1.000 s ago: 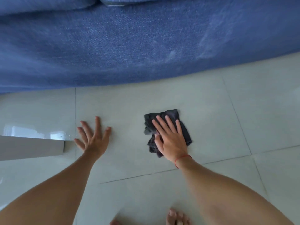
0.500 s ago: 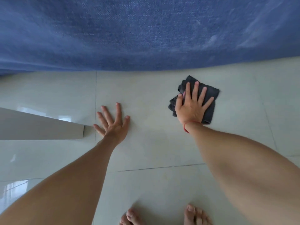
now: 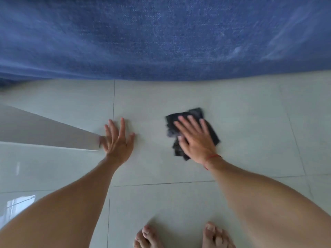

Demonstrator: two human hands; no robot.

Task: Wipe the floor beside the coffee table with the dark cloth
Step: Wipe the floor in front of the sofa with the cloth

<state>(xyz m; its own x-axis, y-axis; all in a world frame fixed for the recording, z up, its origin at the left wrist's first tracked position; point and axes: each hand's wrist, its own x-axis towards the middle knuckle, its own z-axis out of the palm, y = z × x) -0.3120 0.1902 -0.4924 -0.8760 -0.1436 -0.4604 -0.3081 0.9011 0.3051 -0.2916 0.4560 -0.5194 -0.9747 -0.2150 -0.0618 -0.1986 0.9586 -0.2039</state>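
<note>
Far left, the pale corner of the worktop (image 3: 44,133) pokes in low over the tiled floor (image 3: 250,108), which is glossy enough to catch window reflections along that edge. Right next to that corner the left hand (image 3: 118,138) is planted flat on the tile, palm down, fingers spread wide and holding nothing; the thumb side sits up against the worktop's tip, though I can't tell if it really touches. A grout line runs up the floor from just behind those fingertips toward the big blue sofa (image 3: 161,38) that fills the whole top of the view. Moving right, there's a stretch of bare tile and then the dark cloth (image 3: 209,129), folded up and a bit crumpled, lying on the floor well short of the sofa's edge. The right hand (image 3: 195,138) is pressed flat on top of it, fingers out straight and slightly apart, so it's pinning the cloth rather than gripping it, and this part looks a little blurry. There's a thin red string (image 3: 213,156) round that wrist. Down at the bottom, bare toes (image 3: 179,237) of both feet on the tile.
</note>
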